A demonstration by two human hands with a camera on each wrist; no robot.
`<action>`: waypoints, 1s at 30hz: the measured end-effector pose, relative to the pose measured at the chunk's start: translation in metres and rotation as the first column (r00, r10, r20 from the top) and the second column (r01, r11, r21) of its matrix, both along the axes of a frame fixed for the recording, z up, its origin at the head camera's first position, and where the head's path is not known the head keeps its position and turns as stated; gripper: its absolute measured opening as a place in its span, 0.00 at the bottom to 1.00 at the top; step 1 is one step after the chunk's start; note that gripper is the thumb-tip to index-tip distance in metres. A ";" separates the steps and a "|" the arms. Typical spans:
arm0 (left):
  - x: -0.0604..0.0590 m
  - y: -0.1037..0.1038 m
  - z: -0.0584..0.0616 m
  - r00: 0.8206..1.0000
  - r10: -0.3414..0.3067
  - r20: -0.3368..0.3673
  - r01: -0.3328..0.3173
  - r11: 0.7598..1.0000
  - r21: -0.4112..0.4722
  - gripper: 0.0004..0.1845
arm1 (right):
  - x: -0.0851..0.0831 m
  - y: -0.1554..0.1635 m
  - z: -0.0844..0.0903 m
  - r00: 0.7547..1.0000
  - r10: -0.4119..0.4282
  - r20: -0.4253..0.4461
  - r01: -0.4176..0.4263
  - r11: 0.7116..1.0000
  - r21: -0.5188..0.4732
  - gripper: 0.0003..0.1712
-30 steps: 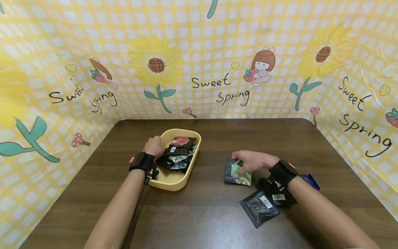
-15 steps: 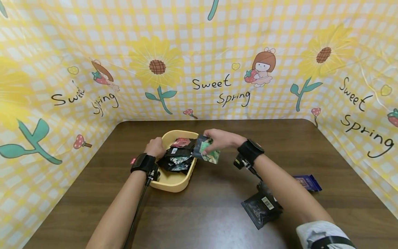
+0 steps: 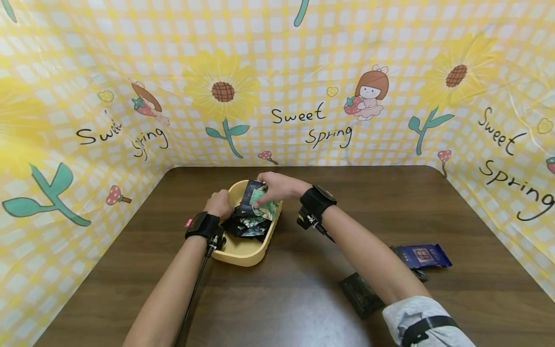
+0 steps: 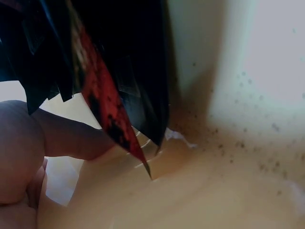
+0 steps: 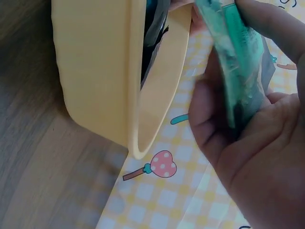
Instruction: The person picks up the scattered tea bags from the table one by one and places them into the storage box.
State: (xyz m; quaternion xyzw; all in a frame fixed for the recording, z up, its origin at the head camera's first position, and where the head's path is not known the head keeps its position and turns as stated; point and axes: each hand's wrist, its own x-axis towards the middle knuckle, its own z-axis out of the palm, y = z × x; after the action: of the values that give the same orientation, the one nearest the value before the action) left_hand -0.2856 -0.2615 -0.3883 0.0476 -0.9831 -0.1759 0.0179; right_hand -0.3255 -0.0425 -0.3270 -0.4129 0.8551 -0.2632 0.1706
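A yellow tray (image 3: 243, 256) holds several dark snack packets (image 3: 248, 225). My left hand (image 3: 220, 204) grips the tray's left rim; in the left wrist view a finger (image 4: 71, 140) lies inside the tray wall (image 4: 224, 157), beside black and red packets (image 4: 102, 81). My right hand (image 3: 266, 192) holds a dark packet and a green packet (image 3: 265, 206) together over the far end of the tray. The right wrist view shows the green packet (image 5: 233, 62) pinched between thumb and fingers, next to the tray's rim (image 5: 138, 86).
A black packet (image 3: 359, 299) lies on the brown table (image 3: 282, 299) under my right forearm. A dark blue packet (image 3: 422, 255) lies further right. A yellow patterned backdrop (image 3: 303, 96) walls in the table at the back and sides.
My right hand lifted the dark and green packets from the table's right side and carried them left to above the tray. The left hand stayed on the tray.
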 end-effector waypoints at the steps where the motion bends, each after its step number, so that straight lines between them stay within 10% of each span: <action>1: 0.000 0.001 0.000 1.000 -0.001 0.003 0.001 1.000 0.001 0.07 | 0.001 0.000 0.000 0.999 -0.013 -0.034 0.013 1.000 0.020 0.35; 9: -0.004 -0.001 0.000 1.000 0.001 0.002 -0.001 1.000 0.005 0.07 | 0.009 0.005 0.007 0.964 -0.078 -0.256 0.105 0.990 0.095 0.53; 30: -0.001 0.001 0.000 0.999 -0.032 -0.031 0.032 0.999 -0.010 0.05 | 0.019 0.134 -0.024 0.977 -0.127 -0.174 0.155 0.975 0.158 0.55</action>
State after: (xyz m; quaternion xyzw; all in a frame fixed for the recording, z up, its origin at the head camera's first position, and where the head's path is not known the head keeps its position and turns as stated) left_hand -0.2865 -0.2604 -0.3881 0.0290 -0.9842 -0.1722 0.0305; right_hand -0.3061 0.0911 -0.3510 -0.3548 0.9128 -0.1660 0.1159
